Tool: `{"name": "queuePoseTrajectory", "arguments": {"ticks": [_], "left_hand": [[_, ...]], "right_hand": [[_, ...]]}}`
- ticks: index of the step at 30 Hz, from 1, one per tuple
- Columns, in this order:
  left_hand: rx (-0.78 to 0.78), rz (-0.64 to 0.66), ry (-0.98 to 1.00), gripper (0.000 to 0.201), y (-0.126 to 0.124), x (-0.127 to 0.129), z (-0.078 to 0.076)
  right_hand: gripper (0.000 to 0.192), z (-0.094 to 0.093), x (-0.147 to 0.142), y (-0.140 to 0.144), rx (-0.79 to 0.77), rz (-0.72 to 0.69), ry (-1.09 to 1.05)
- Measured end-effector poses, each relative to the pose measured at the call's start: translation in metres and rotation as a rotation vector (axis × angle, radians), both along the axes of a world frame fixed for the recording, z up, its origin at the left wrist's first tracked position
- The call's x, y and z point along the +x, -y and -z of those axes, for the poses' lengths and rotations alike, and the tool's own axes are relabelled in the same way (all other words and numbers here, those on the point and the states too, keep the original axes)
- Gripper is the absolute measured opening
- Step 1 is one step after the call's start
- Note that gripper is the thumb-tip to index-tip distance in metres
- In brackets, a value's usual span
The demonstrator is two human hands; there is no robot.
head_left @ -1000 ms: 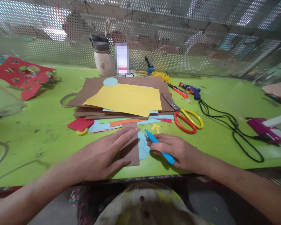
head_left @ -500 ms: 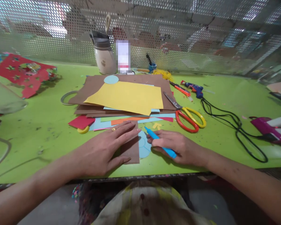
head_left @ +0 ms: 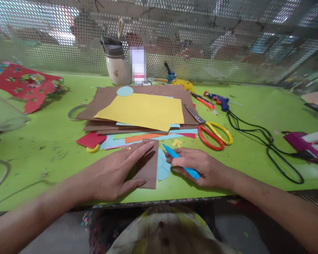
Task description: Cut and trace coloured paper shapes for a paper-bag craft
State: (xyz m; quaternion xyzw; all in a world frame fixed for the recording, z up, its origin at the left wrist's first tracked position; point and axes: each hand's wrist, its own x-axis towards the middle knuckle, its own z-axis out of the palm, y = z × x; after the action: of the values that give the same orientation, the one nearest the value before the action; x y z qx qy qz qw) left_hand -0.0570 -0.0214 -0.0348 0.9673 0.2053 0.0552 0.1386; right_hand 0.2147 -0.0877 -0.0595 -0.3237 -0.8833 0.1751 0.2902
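My left hand (head_left: 119, 167) lies flat with fingers stretched over a brown paper strip (head_left: 149, 169), pressing it on the green table. That strip covers the left part of a light blue paper disc (head_left: 163, 169), which has curved and straight lines drawn on it. In my right hand (head_left: 197, 165) is a blue marker (head_left: 184, 163), gripped between thumb and fingers. Its tip points up and left, just above the disc's top edge. The side of this hand rests beside the disc's right edge. Small yellow paper scraps (head_left: 177, 143) lie beyond the marker tip.
Behind my hands lies a stack of brown sheets (head_left: 106, 95), topped by a yellow sheet (head_left: 143, 110). Scissors (head_left: 212, 132) lie right of it, with a glue gun (head_left: 219, 100) and its black cord beyond. A bottle (head_left: 117, 67) stands against the perforated screen (head_left: 201, 46).
The brown strip's near edge sits slightly lower in view, and my left fingers have shifted a little left. My right hand and the marker have hardly moved.
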Motion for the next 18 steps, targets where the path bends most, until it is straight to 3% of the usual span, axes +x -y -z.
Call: {"name": "queuePoseTrajectory", "arguments": {"ticks": [18], "left_hand": [[0.048,0.029,-0.085,0.07,0.0031,0.005,-0.0033]], "right_hand": [[0.017,0.0029,0.0003,0.0027,0.005,0.037,0.003]]}}
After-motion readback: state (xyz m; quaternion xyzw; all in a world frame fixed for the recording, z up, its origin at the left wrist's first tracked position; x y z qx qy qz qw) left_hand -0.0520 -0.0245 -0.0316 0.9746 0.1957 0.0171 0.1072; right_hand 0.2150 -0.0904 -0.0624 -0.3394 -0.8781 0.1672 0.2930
